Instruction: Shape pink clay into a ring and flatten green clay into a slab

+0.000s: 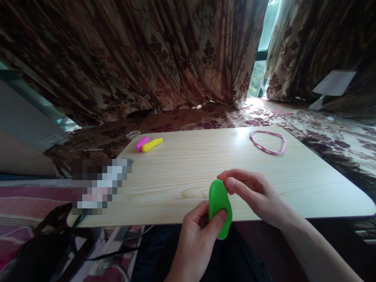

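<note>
While the left hand (197, 237) holds it up in front of the body, the green piece (217, 197) is seen broad face on, overlapping the near edge of the desk (182, 168) in view. Colour: bright, saturated, even green. Form: elongated and flattened-looking, with its long axis near vertical and leaning slightly; upper end smoothly rounded, right-hand outline swelling gently, lower end narrower with a wavy margin. Surface: smooth, with a soft, nearly matte sheen. A sliver of magenta shows at the bottom edge; whether it belongs to the piece or lies behind it, cannot tell.

Left grip: pinching the green piece, thumb laid across the lower part of its face, fingers on the left side and behind, partly hidden. Right hand (261, 197): thumb and fingers drawn close together at the upper right edge of the piece; whether they pinch that edge or only sit beside it, cannot tell.

On the desk, at the far left corner, a yellow piece (152, 145) lies aslant, touching or just beside a magenta piece (141, 143); both are elongated with rounded ends. At the far right, well apart from these, a pink twisted loop (266, 150) lies flat, with paler patches along its strand.
</note>
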A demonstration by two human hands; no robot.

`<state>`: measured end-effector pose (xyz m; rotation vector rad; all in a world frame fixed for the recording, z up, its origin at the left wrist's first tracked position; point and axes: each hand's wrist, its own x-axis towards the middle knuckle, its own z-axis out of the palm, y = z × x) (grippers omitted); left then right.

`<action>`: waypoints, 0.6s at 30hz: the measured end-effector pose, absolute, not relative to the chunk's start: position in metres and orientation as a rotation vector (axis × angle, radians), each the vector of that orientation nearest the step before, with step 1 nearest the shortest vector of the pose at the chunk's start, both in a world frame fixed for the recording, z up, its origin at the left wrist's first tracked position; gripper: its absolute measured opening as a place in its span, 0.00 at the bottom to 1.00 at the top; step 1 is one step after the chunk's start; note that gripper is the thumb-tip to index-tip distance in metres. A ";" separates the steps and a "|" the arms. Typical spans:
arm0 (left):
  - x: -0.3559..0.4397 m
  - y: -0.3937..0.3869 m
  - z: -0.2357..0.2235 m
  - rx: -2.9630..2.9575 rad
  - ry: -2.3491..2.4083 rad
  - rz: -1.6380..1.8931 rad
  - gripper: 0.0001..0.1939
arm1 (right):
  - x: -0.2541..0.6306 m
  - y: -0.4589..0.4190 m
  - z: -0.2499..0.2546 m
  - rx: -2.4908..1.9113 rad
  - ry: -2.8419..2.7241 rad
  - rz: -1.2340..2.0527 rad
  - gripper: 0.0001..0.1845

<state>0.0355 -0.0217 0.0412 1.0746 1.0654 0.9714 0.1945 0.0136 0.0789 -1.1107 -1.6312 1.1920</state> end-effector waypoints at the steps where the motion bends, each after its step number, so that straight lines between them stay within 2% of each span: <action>1: 0.035 -0.021 0.041 1.024 1.069 1.021 0.09 | 0.194 0.010 0.077 -1.108 -1.633 1.208 0.14; 7: 0.036 -0.023 0.042 0.783 1.060 1.211 0.10 | 0.194 -0.008 0.065 -1.170 -1.758 1.262 0.10; 18: 0.038 -0.022 0.048 0.831 1.022 1.160 0.12 | 0.194 0.000 0.068 -1.160 -1.822 1.105 0.11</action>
